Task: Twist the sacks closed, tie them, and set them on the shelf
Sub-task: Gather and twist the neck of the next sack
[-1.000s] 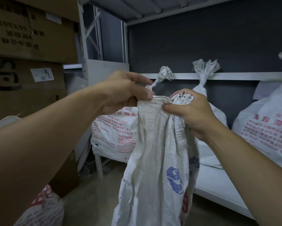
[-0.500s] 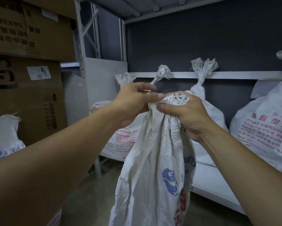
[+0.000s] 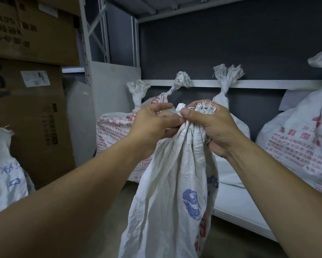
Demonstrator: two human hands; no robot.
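**Two hands on one sack mouth, no knot yet**

One white sack [image 3: 175, 183] with a blue print hangs in the air in front of the shelf [image 3: 240, 207], its bottom cut off by the frame edge. It looks limp, and its contents can't be seen.

The right hand [image 3: 214, 127] has its fingers curled tight round the gathered mouth. The pleated rim pokes out above the fist, and the thumb presses on the front of the bunch.

The left hand [image 3: 152, 125] is just beside it, thumb and fingers pinching a loose fold of the rim.

Behind them, a red-printed sack [image 3: 115, 131] with a knotted top sits on the shelf. A plain tied sack [image 3: 238, 125] is partly hidden by the right hand, and a bigger sack [image 3: 296, 146] sits at the right. All are closed, contents hidden.

Cardboard boxes [image 3: 31, 112] are stacked at the left, with another sack [image 3: 3, 164] low beside them.
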